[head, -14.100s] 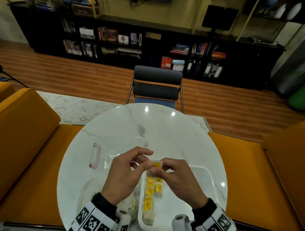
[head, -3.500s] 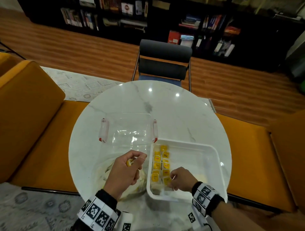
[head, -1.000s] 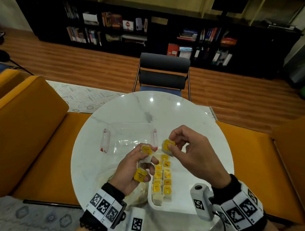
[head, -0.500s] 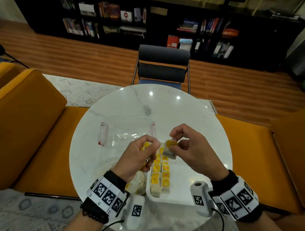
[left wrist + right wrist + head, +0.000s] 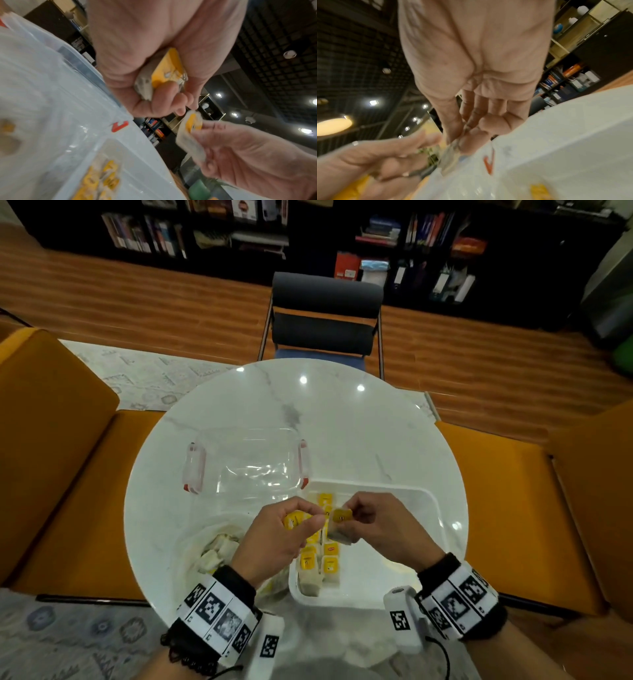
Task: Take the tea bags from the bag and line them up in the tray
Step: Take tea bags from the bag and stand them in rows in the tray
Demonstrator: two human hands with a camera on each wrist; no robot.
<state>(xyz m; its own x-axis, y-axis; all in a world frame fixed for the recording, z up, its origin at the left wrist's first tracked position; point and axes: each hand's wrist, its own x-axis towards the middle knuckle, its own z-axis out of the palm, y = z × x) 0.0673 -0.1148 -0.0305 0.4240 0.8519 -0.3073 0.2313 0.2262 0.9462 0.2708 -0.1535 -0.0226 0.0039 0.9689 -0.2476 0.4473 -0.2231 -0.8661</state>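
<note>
Your fingers (image 5: 164,97) on the left hand (image 5: 274,539) curl round yellow-tagged tea bags (image 5: 164,70); your right hand (image 5: 376,529) pinches one papery tea bag (image 5: 340,525) above the white plastic tray (image 5: 435,508), which holds two rows of bags (image 5: 320,559). The crinkled clear bag (image 5: 205,549) beside it holds more.

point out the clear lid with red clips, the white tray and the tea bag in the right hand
clear plastic lid with red clips (image 5: 255,463), head view, its middle panel
white plastic tray (image 5: 430,508), head view, right wall
yellow-tagged tea bag in the right hand (image 5: 342,515), head view, its yellow tag
</note>
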